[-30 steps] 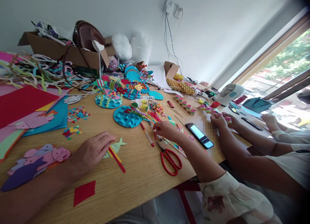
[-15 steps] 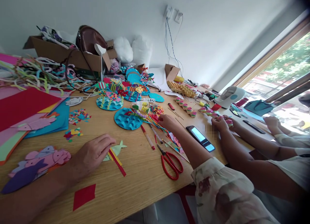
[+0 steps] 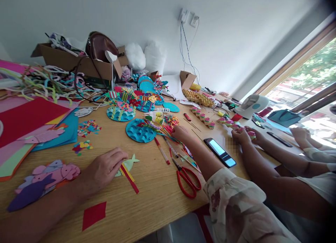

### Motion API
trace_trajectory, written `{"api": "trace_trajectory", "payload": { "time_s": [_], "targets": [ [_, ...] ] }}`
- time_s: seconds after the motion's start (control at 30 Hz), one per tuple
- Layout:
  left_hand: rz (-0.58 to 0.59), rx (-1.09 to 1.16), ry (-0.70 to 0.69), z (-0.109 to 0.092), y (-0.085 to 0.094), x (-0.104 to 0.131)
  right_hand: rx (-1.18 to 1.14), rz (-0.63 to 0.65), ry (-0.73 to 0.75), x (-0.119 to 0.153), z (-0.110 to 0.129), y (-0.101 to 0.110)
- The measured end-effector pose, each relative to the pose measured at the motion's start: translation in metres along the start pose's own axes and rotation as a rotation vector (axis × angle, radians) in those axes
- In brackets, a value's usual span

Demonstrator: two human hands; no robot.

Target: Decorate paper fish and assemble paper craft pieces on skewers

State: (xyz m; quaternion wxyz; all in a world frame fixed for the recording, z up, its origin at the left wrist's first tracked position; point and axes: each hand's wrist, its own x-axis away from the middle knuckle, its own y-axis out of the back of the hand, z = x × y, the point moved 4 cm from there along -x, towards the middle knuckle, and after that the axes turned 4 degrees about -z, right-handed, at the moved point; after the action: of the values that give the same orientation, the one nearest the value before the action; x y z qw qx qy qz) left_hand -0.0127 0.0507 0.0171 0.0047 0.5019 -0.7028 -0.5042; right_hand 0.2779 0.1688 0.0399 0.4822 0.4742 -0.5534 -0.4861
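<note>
My left hand [image 3: 106, 167] is closed on red and yellow paper strips [image 3: 131, 181], over a pale green paper fish [image 3: 129, 164] lying on the wooden table. My right hand [image 3: 180, 133] reaches forward to a bundle of coloured paper strips [image 3: 165, 128]; its fingertips are turned away, so what they touch is hidden. Red-handled scissors [image 3: 187, 181] lie open near the table's front edge. A red paper piece [image 3: 94, 215] lies in front of my left forearm. Stacked paper fish [image 3: 56, 174] are at the left.
Blue scalloped discs [image 3: 140, 130], pens [image 3: 162, 150], glue bottles [image 3: 159, 119] and a phone [image 3: 219, 152] lie on the table. Coloured sheets [image 3: 28, 120] cover the left side. At the right, another person's hands [image 3: 243, 136] hold a pink-green twisted piece.
The view has shifted slightly, so most things appear a little lower and further right. My right hand has moved slightly over the strips. My left hand keeps its hold.
</note>
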Motion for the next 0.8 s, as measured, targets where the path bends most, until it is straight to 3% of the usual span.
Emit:
{"api": "trace_trajectory", "payload": {
  "time_s": [0.17,0.47,0.8],
  "targets": [
    [-0.004,-0.004,-0.002,0.0,0.001,0.001,-0.014,0.02,-0.001,-0.006,-0.003,-0.002],
    [0.007,-0.008,0.008,-0.002,0.001,-0.001,-0.09,-0.039,0.038,-0.001,-0.011,0.007],
    [-0.026,-0.004,-0.027,-0.001,0.001,-0.002,-0.188,-0.096,0.039,-0.001,-0.015,0.003]
  ]
}}
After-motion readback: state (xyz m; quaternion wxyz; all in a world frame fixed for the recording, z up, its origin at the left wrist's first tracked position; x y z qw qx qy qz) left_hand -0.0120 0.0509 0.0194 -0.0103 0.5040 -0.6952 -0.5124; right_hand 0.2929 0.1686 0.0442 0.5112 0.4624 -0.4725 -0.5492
